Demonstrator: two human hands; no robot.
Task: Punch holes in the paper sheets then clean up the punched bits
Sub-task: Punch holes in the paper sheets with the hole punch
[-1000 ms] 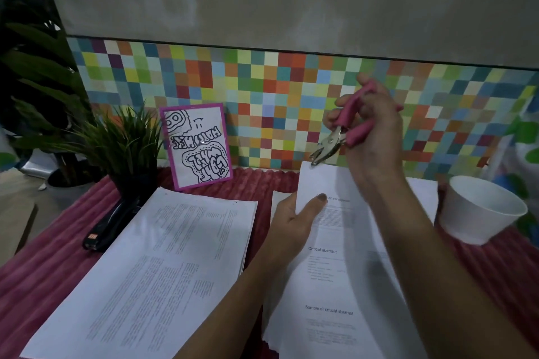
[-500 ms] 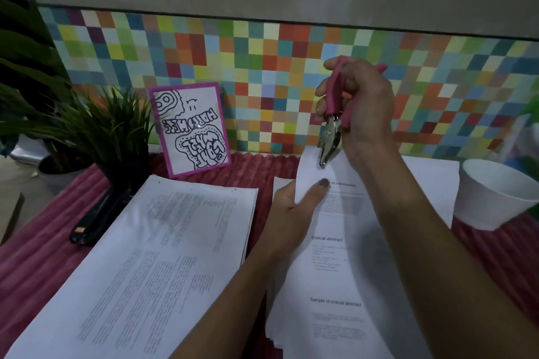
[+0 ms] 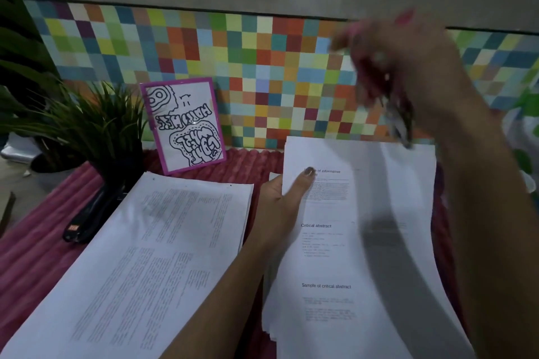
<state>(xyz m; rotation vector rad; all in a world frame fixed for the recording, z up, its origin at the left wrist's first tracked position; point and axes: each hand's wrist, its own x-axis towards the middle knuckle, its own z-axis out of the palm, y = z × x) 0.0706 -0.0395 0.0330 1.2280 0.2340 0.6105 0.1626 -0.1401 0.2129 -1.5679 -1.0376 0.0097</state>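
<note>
My left hand (image 3: 281, 201) pinches the left edge of a printed paper sheet (image 3: 350, 242), thumb on top near the heading, lifting it off the stack beneath. My right hand (image 3: 408, 67), blurred by motion, grips a pink-handled hole punch (image 3: 401, 122) with its metal jaws pointing down just above the sheet's far right edge. A second stack of printed sheets (image 3: 145, 256) lies to the left on the red ribbed cloth (image 3: 43, 242).
A black stapler (image 3: 87, 221) lies by the left stack's far corner. A potted plant (image 3: 87, 131) and a pink-framed drawing (image 3: 183, 125) stand at the back against the coloured tile wall. My right arm crosses the right side of the table.
My right hand has swung the punch to the right, from over the sheet's top left part to its far right edge. The white cup is no longer in view. My left hand keeps its hold.
</note>
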